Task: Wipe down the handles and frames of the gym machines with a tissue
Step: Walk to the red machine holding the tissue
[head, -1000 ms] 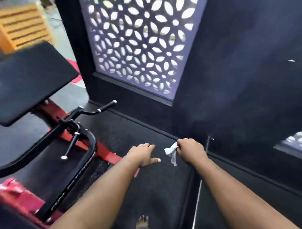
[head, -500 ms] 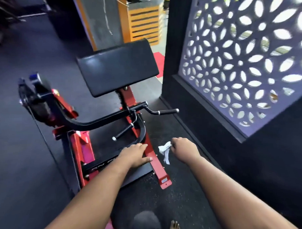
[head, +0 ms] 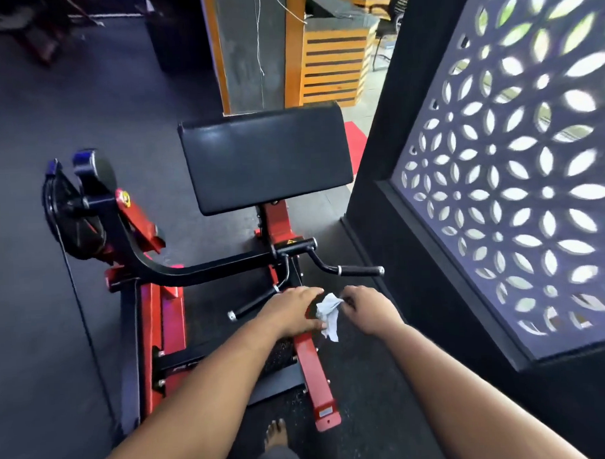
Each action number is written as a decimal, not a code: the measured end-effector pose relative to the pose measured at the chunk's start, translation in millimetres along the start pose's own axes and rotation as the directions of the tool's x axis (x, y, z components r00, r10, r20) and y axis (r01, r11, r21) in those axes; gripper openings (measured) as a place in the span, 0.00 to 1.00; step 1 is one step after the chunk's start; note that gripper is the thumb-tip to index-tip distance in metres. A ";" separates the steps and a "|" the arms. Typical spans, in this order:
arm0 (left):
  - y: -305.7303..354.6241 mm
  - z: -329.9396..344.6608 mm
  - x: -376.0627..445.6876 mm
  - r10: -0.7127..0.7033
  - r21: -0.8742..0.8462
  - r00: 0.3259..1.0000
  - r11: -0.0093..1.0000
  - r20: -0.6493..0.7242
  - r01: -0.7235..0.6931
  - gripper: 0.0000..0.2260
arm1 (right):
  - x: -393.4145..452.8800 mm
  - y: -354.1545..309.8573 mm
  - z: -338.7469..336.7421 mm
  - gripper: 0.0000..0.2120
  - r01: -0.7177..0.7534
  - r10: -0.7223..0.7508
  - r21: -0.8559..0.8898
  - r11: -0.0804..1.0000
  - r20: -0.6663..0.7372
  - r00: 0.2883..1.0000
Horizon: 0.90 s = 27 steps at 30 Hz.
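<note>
A red and black curl machine stands ahead, with a black pad (head: 264,158), a curved black lever arm (head: 199,267) and two handles. The right handle (head: 361,270) sticks out to the right; the left handle (head: 252,305) points down to the left. My right hand (head: 369,307) pinches a crumpled white tissue (head: 328,314) that hangs over the red frame bar (head: 315,376). My left hand (head: 293,310) lies palm down with relaxed fingers beside the tissue, touching it at the thumb side. Both hands hover just below the handles.
A black wall with a patterned cut-out screen (head: 518,173) runs close along the right. A weight plate (head: 74,220) sits on the machine's left end. Dark rubber floor (head: 49,100) spreads to the left. An orange slatted counter (head: 336,66) stands beyond. My bare foot (head: 275,436) shows below.
The view has swung left from the wall onto the machine, and closer to it. My hands have drawn together, the left now touching the tissue held by the right.
</note>
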<state>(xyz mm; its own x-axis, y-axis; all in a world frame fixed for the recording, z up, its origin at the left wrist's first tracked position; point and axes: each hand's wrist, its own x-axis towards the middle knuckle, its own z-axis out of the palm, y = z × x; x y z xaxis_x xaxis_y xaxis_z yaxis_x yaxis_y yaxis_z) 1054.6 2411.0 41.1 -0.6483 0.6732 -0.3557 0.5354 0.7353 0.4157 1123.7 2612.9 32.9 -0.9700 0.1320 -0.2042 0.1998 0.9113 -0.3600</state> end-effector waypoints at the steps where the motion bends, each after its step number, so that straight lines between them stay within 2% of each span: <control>1: -1.3 -4.2 10.9 0.007 0.007 1.000 1.000 -0.006 -0.007 0.38 | 10.2 1.6 -4.9 0.11 0.003 -0.003 -0.019 1.000 0.005 1.000; 6: -4.5 -23.6 58.5 0.015 0.057 1.000 0.998 -0.022 -0.014 0.35 | 53.8 11.0 -25.8 0.10 0.019 -0.018 -0.062 0.998 0.012 1.000; 10: -1.6 -35.4 96.7 0.033 0.072 0.993 0.997 -0.110 -0.025 0.19 | 88.2 27.1 -37.4 0.12 0.082 -0.081 -0.072 0.994 0.018 0.997; 13: 2.3 -47.0 128.1 -0.031 -0.054 0.989 0.998 -0.147 0.024 0.09 | 113.9 47.6 -41.9 0.10 0.115 -0.113 -0.035 0.993 0.048 0.992; 15: 5.1 -55.5 150.6 -0.123 -0.226 0.985 0.969 -0.117 0.094 0.09 | 129.9 64.8 -45.6 0.09 0.102 -0.103 0.012 0.995 0.117 0.988; 17: 9.8 -65.9 172.9 -0.192 -0.355 0.975 0.924 -0.109 0.143 0.13 | 147.5 87.9 -47.5 0.09 0.096 -0.112 0.100 0.990 0.168 0.979; 18: 11.4 -70.4 182.1 -0.211 -0.400 0.971 0.904 -0.116 0.149 0.15 | 154.2 96.4 -48.2 0.10 0.091 -0.128 0.203 0.975 0.174 0.976; 19: 14.9 -75.9 193.7 -0.224 -0.440 0.967 0.885 -0.119 0.151 0.16 | 162.2 105.0 -49.8 0.11 0.082 -0.150 0.349 0.934 0.173 0.973; 21: 21.9 -85.7 214.5 -0.230 -0.504 0.966 0.851 -0.113 0.144 0.16 | 175.7 115.2 -56.6 0.17 0.029 -0.180 0.624 0.781 0.180 0.967; 22: 24.1 -89.9 222.9 -0.226 -0.529 0.970 0.836 -0.093 0.144 0.13 | 182.6 116.5 -62.2 0.20 0.005 -0.195 0.707 0.707 0.189 0.962; 24: 26.7 -100.0 233.7 -0.221 -0.571 0.973 0.808 -0.063 0.146 0.08 | 195.0 114.5 -72.0 0.17 0.006 -0.234 0.773 0.635 0.184 0.955; 26: 29.9 -113.7 239.5 -0.246 -0.646 0.965 0.752 -0.087 0.133 0.08 | 207.0 112.2 -80.3 0.05 0.054 -0.230 0.731 0.680 0.143 0.963; 27: 32.9 -120.9 240.6 -0.290 -0.705 0.950 0.698 -0.119 0.124 0.10 | 212.4 112.4 -81.8 0.05 0.069 -0.223 0.716 0.695 0.123 0.967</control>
<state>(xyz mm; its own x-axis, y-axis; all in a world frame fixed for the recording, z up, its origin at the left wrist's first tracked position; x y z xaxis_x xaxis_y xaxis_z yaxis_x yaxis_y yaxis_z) 850.8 2587.6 70.4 -0.8354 0.4169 -0.3582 -0.0886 0.5412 0.8362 928.8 2775.2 23.6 -0.9654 -0.1240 -0.2294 0.1709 0.3636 -0.9158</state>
